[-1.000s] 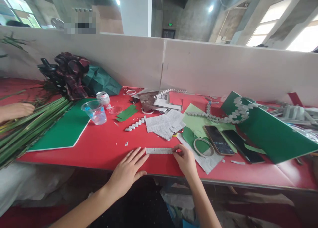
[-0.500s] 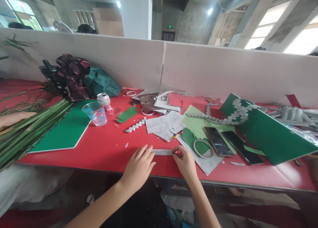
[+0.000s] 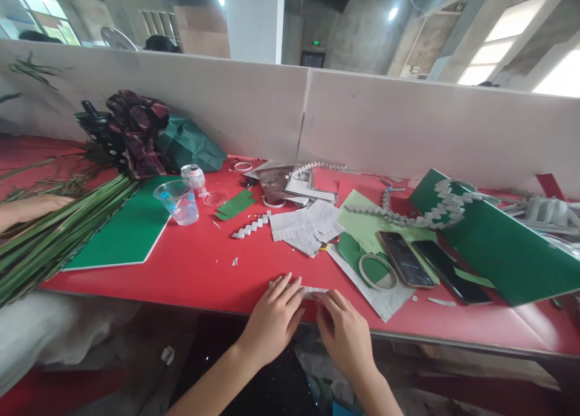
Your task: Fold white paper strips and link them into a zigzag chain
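A narrow printed paper strip (image 3: 315, 291) lies near the front edge of the red table, mostly covered by my fingers. My left hand (image 3: 275, 317) rests flat on its left part, fingers stretched out, with a bit of paper showing past the fingertips. At the strip's right end, my right hand (image 3: 347, 330) has its fingers bent over the paper and the thumb tucked close, gripping it. Just beyond are loose newspaper pieces (image 3: 306, 225) and a short folded-paper zigzag chain (image 3: 252, 225).
To the right lie a tape roll (image 3: 377, 271), two phones, a phone (image 3: 405, 260) nearer me, and a propped green board (image 3: 502, 247). A plastic cup (image 3: 179, 204) and can (image 3: 193, 179) stand left. Another person's hand (image 3: 43, 207) is by long green leaves (image 3: 67, 237).
Both hands have come nearer the table's front edge with the strip and moved closer together. Less of the strip shows between them. The view has shifted slightly.
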Tool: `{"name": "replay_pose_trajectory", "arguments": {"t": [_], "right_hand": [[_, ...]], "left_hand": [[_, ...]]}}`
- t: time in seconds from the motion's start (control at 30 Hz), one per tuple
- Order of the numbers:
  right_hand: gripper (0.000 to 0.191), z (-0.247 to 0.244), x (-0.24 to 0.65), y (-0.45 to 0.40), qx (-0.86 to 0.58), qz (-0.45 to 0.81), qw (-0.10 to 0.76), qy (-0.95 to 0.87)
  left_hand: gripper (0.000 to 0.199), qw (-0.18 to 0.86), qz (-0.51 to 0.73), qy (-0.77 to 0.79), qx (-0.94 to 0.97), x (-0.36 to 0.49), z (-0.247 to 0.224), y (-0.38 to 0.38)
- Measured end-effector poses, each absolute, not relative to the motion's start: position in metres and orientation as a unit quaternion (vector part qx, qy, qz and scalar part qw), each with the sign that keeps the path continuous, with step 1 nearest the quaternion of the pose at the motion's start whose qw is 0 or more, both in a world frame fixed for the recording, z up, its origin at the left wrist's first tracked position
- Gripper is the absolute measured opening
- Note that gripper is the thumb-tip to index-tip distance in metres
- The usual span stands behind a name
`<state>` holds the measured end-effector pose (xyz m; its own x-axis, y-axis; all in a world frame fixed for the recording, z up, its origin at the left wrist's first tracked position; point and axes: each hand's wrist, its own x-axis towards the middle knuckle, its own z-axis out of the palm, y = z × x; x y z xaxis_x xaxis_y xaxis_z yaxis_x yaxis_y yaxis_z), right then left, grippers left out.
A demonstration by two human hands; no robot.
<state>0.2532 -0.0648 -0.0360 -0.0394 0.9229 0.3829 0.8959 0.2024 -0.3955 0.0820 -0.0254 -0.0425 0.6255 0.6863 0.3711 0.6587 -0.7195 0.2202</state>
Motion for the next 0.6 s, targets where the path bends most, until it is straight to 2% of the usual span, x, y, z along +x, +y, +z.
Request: {"name": "replay_pose_trajectory", "arguments": {"t": [0.3, 0.5, 0.6], "right_hand": [[0.018, -0.038, 0.259, -0.083, -0.620, -0.005, 0.259, -0.741], [0.031, -0.045, 0.261, -0.089, -0.611, 0.014, 0.279, -0.741], [0.030, -0.045, 0.263, -0.094, -0.595, 0.021, 0.279, -0.753]], "left_hand": [[0.018, 0.048, 0.301, 0.297, 0.905, 0.066, -0.043, -0.025], [0.022, 0.031, 0.328, 0.276, 0.903, 0.059, -0.047, -0.031], [0.021, 0.031, 0.320, 0.275, 0.906, 0.060, -0.045, -0.034]]}}
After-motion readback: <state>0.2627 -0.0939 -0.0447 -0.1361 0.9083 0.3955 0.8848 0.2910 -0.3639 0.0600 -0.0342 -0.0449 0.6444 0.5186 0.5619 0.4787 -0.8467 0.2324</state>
